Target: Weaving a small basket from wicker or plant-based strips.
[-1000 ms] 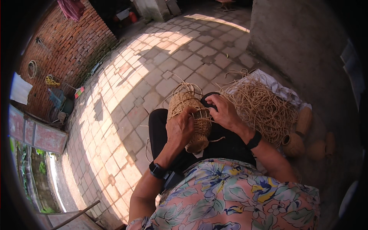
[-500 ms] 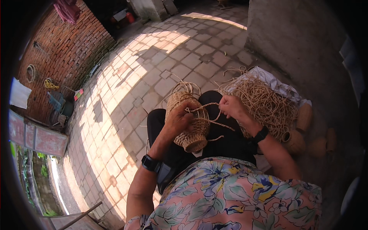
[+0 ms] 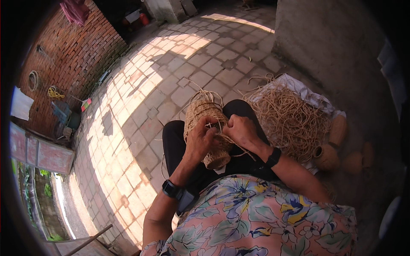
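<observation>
A woven straw-rope basket (image 3: 205, 112) lies across my lap between my knees, its narrow round end (image 3: 217, 159) toward me. My left hand (image 3: 200, 137) is curled against the basket's side, thumb and forefinger closed on a strand at the weave. Right beside it, my right hand (image 3: 241, 131) pinches a twisted straw cord close to the basket; its fingertips are partly hidden. A loose cord end (image 3: 245, 152) trails below my right hand. More loose strands (image 3: 209, 94) stick out from the basket's far end.
At my right, a heap of straw cord (image 3: 294, 117) lies on a white sheet (image 3: 314, 96). Several brown woven vessels (image 3: 326, 157) stand beside it. Paving tiles (image 3: 136, 128) cover the ground; a brick wall (image 3: 81, 51) rises at far left, a grey wall (image 3: 333, 55) at right.
My right hand has moved left and down to the basket, drawing the cord in; the stretched loop between my hands has gone. My left hand stays at the basket.
</observation>
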`<move>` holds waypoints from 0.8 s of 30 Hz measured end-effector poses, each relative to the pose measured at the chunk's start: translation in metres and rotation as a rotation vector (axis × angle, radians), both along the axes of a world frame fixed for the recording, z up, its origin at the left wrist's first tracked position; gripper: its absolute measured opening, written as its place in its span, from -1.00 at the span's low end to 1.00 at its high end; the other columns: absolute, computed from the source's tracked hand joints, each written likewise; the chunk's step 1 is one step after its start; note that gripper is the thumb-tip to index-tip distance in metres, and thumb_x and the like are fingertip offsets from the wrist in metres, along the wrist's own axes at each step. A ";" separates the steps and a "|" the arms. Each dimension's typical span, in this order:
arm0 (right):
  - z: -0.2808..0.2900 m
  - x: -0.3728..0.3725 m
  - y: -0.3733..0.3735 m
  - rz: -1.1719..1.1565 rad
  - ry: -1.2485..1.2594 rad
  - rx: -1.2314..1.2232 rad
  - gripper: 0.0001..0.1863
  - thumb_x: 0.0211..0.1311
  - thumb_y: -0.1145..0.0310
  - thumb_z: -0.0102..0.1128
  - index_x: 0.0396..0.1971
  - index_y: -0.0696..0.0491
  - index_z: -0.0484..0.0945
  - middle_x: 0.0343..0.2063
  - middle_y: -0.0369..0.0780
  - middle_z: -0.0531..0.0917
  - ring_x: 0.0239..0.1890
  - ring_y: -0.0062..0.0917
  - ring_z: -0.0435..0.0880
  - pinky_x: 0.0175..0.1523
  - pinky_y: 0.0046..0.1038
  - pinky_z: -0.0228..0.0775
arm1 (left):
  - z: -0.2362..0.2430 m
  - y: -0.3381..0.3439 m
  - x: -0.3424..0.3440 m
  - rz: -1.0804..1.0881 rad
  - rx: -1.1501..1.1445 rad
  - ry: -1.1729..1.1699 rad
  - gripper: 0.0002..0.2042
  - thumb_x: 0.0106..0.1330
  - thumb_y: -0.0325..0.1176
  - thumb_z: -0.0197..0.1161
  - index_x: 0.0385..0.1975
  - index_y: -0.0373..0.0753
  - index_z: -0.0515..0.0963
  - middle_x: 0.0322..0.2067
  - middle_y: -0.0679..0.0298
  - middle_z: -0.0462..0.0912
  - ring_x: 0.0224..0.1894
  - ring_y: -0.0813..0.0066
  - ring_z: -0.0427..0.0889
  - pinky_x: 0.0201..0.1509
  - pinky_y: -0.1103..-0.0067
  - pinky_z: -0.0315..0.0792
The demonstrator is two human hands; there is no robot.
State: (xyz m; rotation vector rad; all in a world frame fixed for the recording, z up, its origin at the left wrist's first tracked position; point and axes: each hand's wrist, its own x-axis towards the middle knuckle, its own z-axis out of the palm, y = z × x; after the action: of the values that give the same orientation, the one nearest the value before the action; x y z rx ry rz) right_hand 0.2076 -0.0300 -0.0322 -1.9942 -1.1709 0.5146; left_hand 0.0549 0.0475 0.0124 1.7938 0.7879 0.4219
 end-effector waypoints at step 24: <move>-0.007 0.066 -0.051 0.064 -0.166 0.213 -0.75 -0.11 0.44 0.21 -0.34 0.11 0.48 -0.40 -0.17 0.58 -0.28 -0.29 0.57 -0.20 -0.32 0.38 | -0.012 -0.004 -0.036 0.143 -0.305 -0.171 -0.84 0.26 -0.31 0.17 -0.26 -0.22 0.48 -0.47 0.41 0.51 -0.58 0.71 0.45 -0.47 0.75 0.36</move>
State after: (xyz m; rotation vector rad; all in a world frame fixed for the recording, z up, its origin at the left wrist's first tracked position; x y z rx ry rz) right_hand 0.2737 -0.0815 -0.0391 -1.8475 -1.3355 0.2475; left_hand 0.0186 0.0439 -0.0001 1.4053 0.8150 0.5121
